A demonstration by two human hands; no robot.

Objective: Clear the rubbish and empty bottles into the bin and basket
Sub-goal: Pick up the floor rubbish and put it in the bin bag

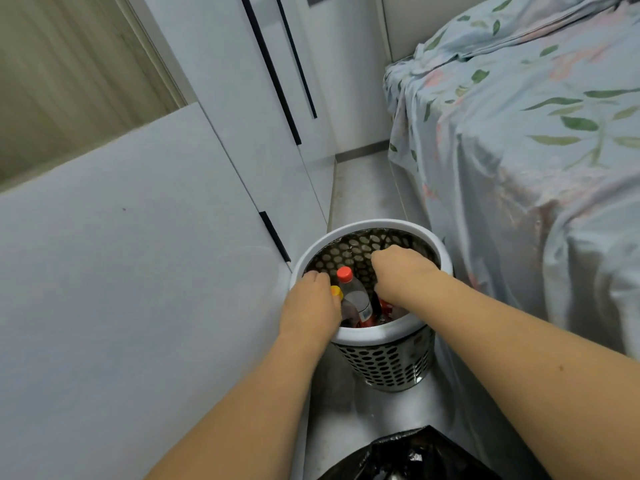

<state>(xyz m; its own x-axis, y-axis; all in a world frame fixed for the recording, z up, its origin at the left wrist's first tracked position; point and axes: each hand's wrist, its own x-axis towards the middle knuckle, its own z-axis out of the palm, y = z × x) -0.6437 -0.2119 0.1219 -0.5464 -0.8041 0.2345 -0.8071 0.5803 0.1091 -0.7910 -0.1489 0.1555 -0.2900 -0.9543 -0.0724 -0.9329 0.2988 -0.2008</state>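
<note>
A round perforated basket (pixel 384 367) with a white rim stands on the floor between a cabinet and a bed. Inside it a clear bottle with a red cap (pixel 353 292) stands upright beside a yellow-capped bottle (pixel 336 291), and something red lies at the bottom. My left hand (pixel 310 306) reaches over the near-left rim, fingers curled down by the yellow cap. My right hand (pixel 401 275) is inside the basket, fingers bent downward and hidden. Whether either hand grips anything cannot be told.
White cabinet doors (pixel 173 237) with black handles line the left side. A bed with a floral sheet (pixel 536 161) fills the right. A black rubbish bag (pixel 412 459) lies at the bottom edge. A narrow strip of grey floor (pixel 367 188) runs ahead.
</note>
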